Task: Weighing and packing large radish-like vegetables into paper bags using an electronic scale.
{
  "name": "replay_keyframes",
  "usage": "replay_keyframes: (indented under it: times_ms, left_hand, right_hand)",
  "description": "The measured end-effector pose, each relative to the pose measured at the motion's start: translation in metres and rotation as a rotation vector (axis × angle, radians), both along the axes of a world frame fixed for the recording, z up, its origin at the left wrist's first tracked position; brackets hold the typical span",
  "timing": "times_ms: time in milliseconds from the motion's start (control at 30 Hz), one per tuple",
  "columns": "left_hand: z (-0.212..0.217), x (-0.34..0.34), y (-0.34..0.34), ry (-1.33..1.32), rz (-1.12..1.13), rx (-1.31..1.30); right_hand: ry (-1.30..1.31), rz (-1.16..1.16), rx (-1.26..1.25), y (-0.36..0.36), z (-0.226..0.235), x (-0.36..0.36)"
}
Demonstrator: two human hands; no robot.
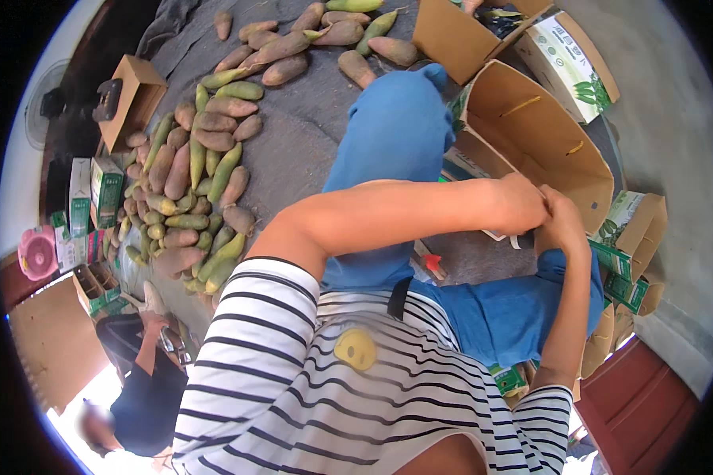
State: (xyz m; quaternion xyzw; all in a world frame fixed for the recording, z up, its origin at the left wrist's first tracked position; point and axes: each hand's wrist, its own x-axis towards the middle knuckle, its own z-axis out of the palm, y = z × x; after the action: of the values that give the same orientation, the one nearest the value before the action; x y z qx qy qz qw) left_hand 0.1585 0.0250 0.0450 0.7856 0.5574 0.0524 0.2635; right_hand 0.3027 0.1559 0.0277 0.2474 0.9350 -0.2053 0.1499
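Observation:
My left hand (519,202) and my right hand (564,218) meet at the near side of an open cardboard box (554,119). Their fingers are closed and pressed together at the tips. Whatever they pinch is too small or hidden to make out. Short yellow cords (523,105) show on the box's brown inner wall. Below my left hand, a small white strip (515,242) pokes out. The box stands beside my blue-trousered knee (396,119).
Brown and green tubers (206,158) lie heaped on a dark cloth (293,142) to the left, with several more at the far side. Printed cartons (566,67) stand along the right. A small red piece (432,262) lies between my legs. Another person (146,396) sits at lower left.

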Motion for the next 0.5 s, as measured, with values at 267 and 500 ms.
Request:
replay_keyframes:
  times_ms: [267,500]
  left_hand:
    - [0.014,-0.066,-0.153,-0.276,0.815,1.075]
    - [-0.199,-0.125,-0.436,0.07,1.76,0.256]
  right_hand:
    - [0.001,0.011,0.022,-0.006,0.007,0.003]
    - [0.024,0.053,0.068,-0.007,0.003,0.001]
